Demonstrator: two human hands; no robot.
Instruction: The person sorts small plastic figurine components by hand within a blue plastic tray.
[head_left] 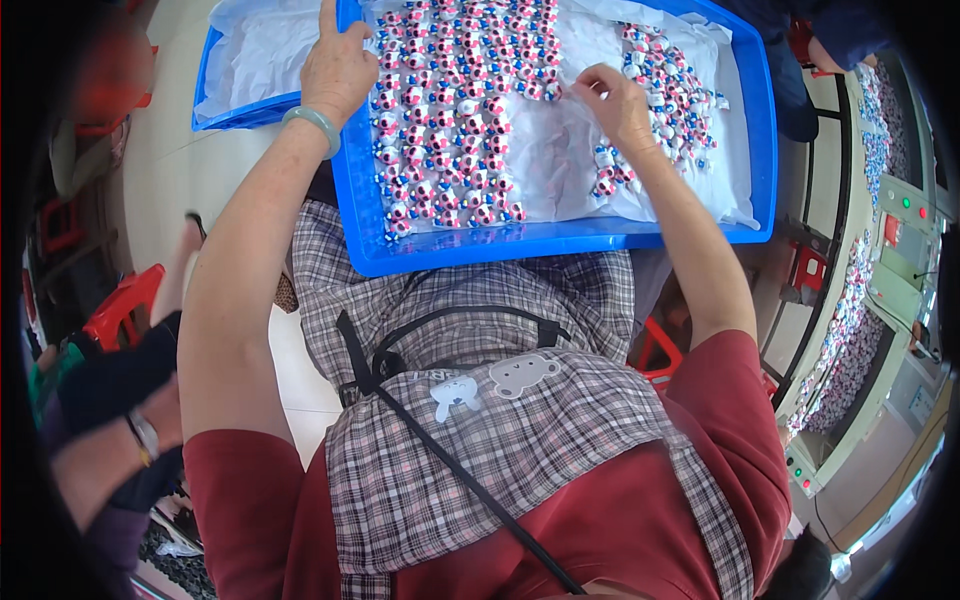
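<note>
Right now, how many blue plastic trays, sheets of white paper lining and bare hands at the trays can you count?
Blue plastic trays: 2 (near tray, far tray)
White paper linings: 2 (near one, far one)
Bare hands: 2 (left hand, right hand)
Total: 6

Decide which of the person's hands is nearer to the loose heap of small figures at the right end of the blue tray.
Right. The right hand touches the heap at its left edge; the left hand grips the blue tray at its far left rim.

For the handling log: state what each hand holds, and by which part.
The left hand grips the blue tray by its left rim. The right hand pinches among the small pink-and-white figures; whether it holds one cannot be told.
</note>
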